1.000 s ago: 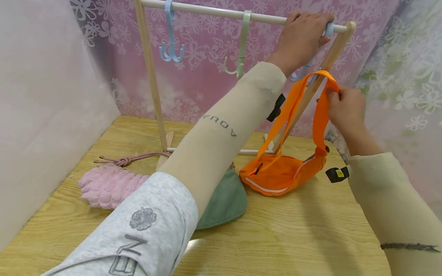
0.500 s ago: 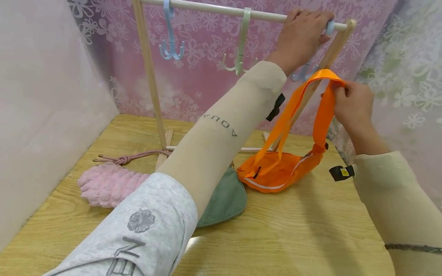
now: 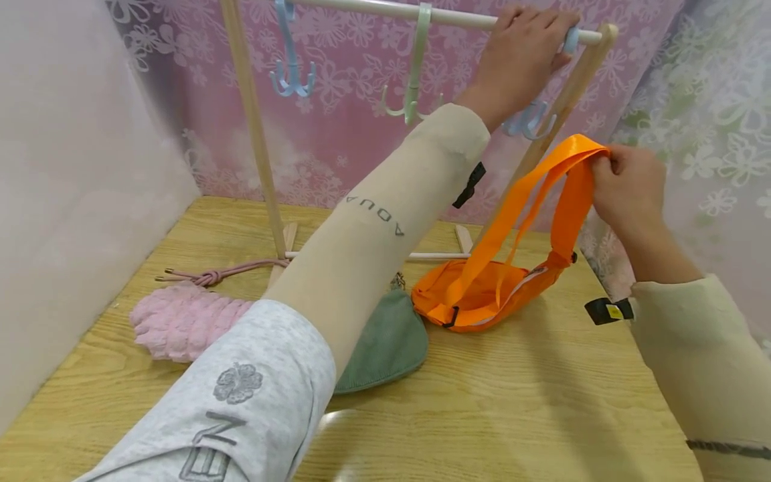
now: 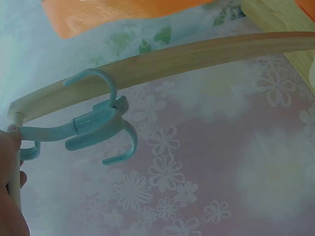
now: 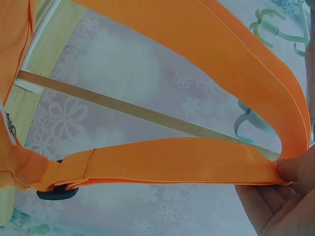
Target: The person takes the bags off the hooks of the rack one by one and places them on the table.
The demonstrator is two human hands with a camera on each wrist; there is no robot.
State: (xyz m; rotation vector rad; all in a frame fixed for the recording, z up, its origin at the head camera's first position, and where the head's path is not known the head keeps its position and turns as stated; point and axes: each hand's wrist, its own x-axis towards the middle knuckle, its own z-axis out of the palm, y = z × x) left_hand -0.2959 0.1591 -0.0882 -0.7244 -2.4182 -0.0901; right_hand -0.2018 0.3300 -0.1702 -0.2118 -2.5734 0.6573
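Note:
My left hand (image 3: 521,57) grips the white rail (image 3: 464,19) of a wooden rack near its right end, right beside the top of a blue hook (image 3: 527,124). In the left wrist view, this hook (image 4: 101,128) spreads its prongs below the rail, with nothing hung on them. My right hand (image 3: 632,184) pinches the raised orange strap (image 3: 502,221) between thumb and fingers, right of the hook and lower than it. The strap arches up from an orange waist bag (image 3: 430,288) on the table. A black buckle (image 5: 58,191) shows on the strap in the right wrist view.
A green hook (image 3: 412,73) and another blue hook (image 3: 292,73) hang further left on the rail. A green pouch (image 3: 391,341) and a ruffled pink bag (image 3: 187,321) with a knotted cord (image 3: 241,270) lie on the table, partly behind my left arm. Wooden posts (image 3: 253,120) stand at both ends.
My right hand has drawn the strap to the right and slightly down, away from the right blue hook. My left hand stays on the rail. The head view has shifted slightly.

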